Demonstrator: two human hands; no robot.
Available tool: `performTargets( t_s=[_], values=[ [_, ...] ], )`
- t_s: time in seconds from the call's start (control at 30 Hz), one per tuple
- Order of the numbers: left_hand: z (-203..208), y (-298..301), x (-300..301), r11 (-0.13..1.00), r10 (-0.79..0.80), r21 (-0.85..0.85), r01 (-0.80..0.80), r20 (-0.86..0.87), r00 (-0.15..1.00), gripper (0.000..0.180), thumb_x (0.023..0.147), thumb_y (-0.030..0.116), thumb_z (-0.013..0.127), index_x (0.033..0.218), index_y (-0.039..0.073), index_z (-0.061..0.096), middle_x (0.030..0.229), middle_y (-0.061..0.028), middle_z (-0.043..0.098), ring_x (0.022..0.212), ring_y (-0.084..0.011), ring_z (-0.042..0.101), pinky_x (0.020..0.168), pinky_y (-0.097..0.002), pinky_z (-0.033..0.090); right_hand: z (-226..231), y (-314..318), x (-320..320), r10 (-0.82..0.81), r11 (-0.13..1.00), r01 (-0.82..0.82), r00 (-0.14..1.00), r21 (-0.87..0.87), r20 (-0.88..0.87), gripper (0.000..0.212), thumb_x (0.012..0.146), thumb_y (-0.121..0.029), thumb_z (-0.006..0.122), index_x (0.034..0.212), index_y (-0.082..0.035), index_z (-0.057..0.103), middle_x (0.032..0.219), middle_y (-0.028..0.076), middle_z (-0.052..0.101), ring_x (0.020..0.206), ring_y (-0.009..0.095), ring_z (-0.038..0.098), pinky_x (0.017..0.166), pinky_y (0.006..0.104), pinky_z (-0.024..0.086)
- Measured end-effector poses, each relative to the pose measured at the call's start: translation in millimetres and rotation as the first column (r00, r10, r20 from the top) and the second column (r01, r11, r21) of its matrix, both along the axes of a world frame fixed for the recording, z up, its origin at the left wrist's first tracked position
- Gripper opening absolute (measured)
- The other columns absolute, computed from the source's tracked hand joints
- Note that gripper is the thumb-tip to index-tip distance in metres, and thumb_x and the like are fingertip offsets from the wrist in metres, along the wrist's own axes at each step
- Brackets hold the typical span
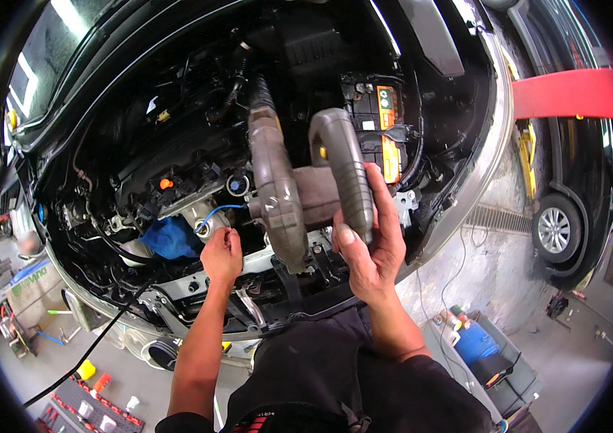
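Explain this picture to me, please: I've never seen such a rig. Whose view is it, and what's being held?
There is no robot here: the wide, edge-bending view comes from a camera on a person's head, looking down at two bare hands over a black car's open engine bay. The right hand holds a grey-brown, ribbed plastic part. The left hand is beside a silver metal housing; whether it grips anything is unclear. Also in the bay are a crumpled blue cloth and a black, boxy battery with an orange label.
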State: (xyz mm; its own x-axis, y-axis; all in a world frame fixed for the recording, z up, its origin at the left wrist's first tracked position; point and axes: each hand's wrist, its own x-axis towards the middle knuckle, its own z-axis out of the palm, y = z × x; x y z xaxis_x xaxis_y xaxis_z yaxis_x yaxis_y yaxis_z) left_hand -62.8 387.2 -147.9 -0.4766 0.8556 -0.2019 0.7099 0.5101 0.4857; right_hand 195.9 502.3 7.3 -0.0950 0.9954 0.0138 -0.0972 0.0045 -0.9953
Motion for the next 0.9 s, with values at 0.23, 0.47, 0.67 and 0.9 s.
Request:
performTargets(
  t_s=[0.23,0.47,0.67,0.9],
  values=[
    [-1.3,0.7,2.1,1.000,-0.019,-0.016,0.018,-0.075,0.997,0.025,0.101,0.030,0.064,0.096,0.006,0.072,0.079,-0.0135,0.071,0.073,-0.0348,0.070,0.069,-0.0443,0.054,9.7,-3.7,-0.9,0.091,0.995,-0.092,0.996,-0.044,-0.012,0.074,0.100,-0.001,0.064,0.165,0.007,0.029,0.160,0.023,0.048,0.141,0.025,0.054,0.116,0.0355,0.041],
    [-2.0,0.9,-0.3,0.999,-0.037,-0.005,0.037,-0.085,0.996,0.027,0.101,0.031,0.065,0.097,0.006,0.073,0.082,-0.0142,0.073,0.075,-0.0365,0.071,0.070,-0.0453,0.055,-8.9,-11.4,-16.5,0.076,0.990,-0.088,0.991,0.109,0.111,0.074,0.102,-0.004,0.064,0.165,0.006,0.027,0.161,0.019,0.046,0.121,0.017,0.058,0.103,0.0302,0.048],
    [-5.0,-3.5,-0.9,0.999,-0.026,0.033,0.028,-0.055,0.998,0.025,0.099,0.029,0.066,0.098,0.005,0.073,0.084,-0.0149,0.073,0.076,-0.0382,0.071,0.070,-0.0470,0.055,0.9,1.6,-21.9,0.119,0.988,-0.134,0.977,-0.076,-0.178,0.077,0.101,-0.003,0.064,0.167,0.002,0.026,0.147,0.013,0.055,0.111,0.012,0.058,0.098,0.0279,0.049],
    [-8.6,-6.6,-3.2,0.999,-0.013,0.049,0.016,-0.053,0.998,0.025,0.098,0.031,0.067,0.094,0.007,0.072,0.082,-0.0143,0.072,0.076,-0.0384,0.071,0.069,-0.0474,0.055,6.8,0.3,-26.6,0.140,0.987,-0.151,0.975,-0.054,-0.172,0.075,0.102,-0.003,0.063,0.167,0.003,0.027,0.154,0.014,0.051,0.116,0.012,0.059,0.100,0.0276,0.049]
  ],
)
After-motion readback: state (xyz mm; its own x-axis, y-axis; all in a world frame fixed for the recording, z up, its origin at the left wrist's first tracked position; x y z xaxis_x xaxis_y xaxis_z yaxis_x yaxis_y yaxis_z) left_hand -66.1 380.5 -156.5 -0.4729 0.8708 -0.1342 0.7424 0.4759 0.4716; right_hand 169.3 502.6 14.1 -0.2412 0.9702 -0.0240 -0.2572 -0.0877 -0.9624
